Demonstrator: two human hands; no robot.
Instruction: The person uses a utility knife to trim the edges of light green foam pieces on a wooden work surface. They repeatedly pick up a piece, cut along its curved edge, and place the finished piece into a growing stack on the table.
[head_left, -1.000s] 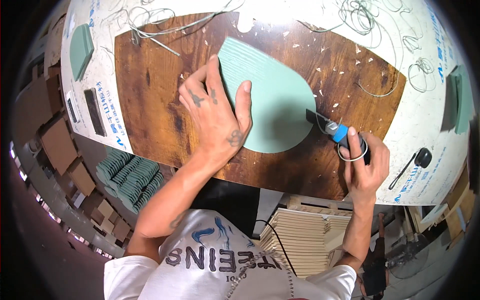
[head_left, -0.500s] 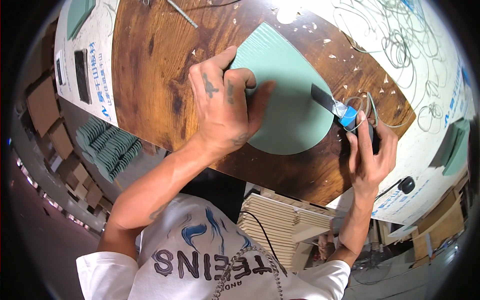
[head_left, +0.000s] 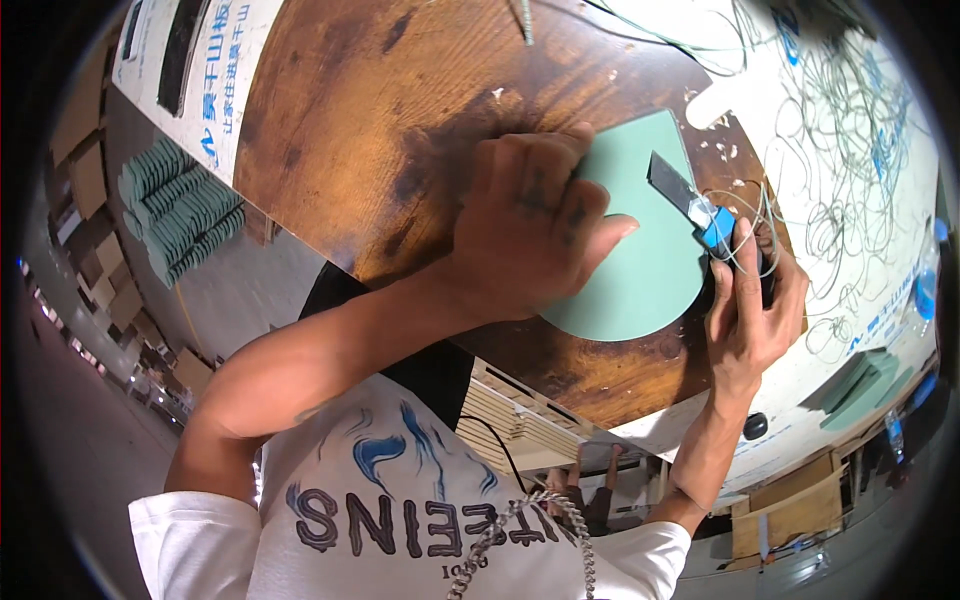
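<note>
A pale green, teardrop-shaped sheet [head_left: 640, 270] with a rounded near end lies over the brown wood-grain board [head_left: 350, 150]. My left hand [head_left: 535, 215] grips its left side, fingers curled and thumb over the top face; the hand hides that edge. In my right hand [head_left: 755, 310] is a utility knife [head_left: 715, 228] with a dark wide blade, a blue collar and a black handle. Its blade points up and left over the sheet's right part; I cannot tell whether it touches. Thin green strands [head_left: 765, 200] loop around the knife.
A tangle of thin green trimmings [head_left: 850, 150] covers the white tabletop at right. Green pieces [head_left: 865, 390] lie near its right edge, by a black mouse-like object [head_left: 755, 426]. Stacks of green pieces [head_left: 180, 210] stand beyond the left side. Small pale scraps dot the board.
The view has shifted, with the board and trimmings sitting differently in it. The green sheet has turned and moved right in the picture with my left hand. My right hand still holds the knife.
</note>
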